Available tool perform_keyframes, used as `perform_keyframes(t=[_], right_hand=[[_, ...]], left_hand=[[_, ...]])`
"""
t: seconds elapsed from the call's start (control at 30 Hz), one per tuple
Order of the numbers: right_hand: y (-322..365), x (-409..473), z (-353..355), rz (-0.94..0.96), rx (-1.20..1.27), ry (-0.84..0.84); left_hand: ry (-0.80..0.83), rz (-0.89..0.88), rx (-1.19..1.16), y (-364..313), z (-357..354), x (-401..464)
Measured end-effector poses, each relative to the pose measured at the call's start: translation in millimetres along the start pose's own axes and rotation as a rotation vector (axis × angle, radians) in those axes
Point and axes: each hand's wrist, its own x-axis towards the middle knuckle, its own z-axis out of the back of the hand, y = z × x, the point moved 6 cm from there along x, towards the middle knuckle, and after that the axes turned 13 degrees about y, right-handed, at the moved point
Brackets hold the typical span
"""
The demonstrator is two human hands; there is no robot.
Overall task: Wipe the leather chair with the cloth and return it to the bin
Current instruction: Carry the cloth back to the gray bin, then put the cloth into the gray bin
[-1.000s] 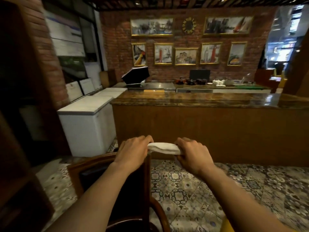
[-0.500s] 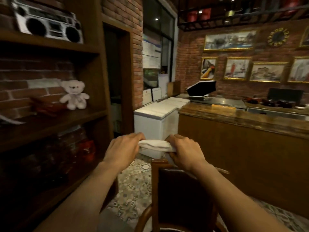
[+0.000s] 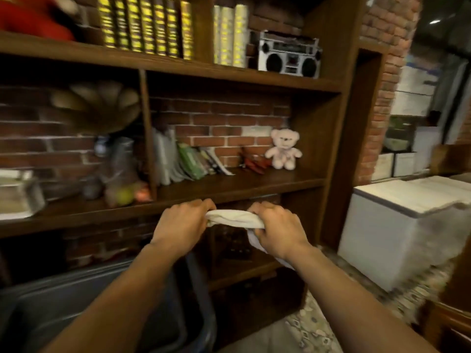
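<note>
A bunched white cloth is stretched between my two hands at chest height. My left hand grips its left end and my right hand grips its right end, with a loose tail hanging under the right wrist. Below my left forearm lies a dark grey bin, its rim curving round at the lower centre. The cloth is above and just right of the bin's far right corner. The leather chair shows only as a brown wooden edge at the lower right.
A tall wooden shelf unit stands straight ahead against a brick wall, holding books, a teddy bear and a boombox. A white chest freezer stands to the right. Patterned floor tiles lie between the shelves and the freezer.
My view has swung left from the counter and chair to the shelf unit; the bin has come into sight below. Both hands keep the same grip on the cloth.
</note>
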Motion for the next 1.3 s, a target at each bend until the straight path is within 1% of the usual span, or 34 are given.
perform_keyframes(t=[0.07,0.17,0.3,0.43,0.63,0.73,0.8,0.87,1.0,1.17,1.3], right_hand=[[43.0,29.8,-18.4,0.087,0.029,0.025],[93.9,60.3,-38.2,0.193,0.070,0.044],[149.6,90.2,-61.3,0.317,0.101,0.055],[173.7,114.3,-74.6,0.411,0.163,0.055],[183.0,152.9,-98.5,0.486,0.206,0.062],[184.2,163.6,-124.9,0.497,0.223,0.095],[189.7,173.8,-158.5,0.504,0.238,0.135],[191.2,171.8,-173.8,0.513,0.240,0.164],[205.2,185.5,-225.4,0.519,0.256,0.215],[223.1,200.9,-302.9,0.439,0.257,0.346],[245.7,207.1,-371.8,0.367,0.206,0.456]], left_hand=[[-0.018,0.091,0.014,48.7,6.3,-20.1],[-0.028,0.196,0.041,99.8,13.2,-48.4],[-0.037,0.328,0.100,148.7,19.2,-80.3],[-0.031,0.403,0.137,172.5,22.4,-91.1],[-0.006,0.486,0.118,197.5,10.6,-80.3],[0.035,0.524,0.118,211.8,-15.1,-77.3],[0.075,0.563,0.118,231.0,-44.2,-75.1],[0.077,0.579,0.120,238.3,-58.8,-80.3],[0.133,0.588,0.082,277.2,-103.3,-80.8],[0.210,0.577,0.001,334.7,-170.4,-83.4],[0.349,0.581,-0.073,381.1,-236.1,-92.1]])
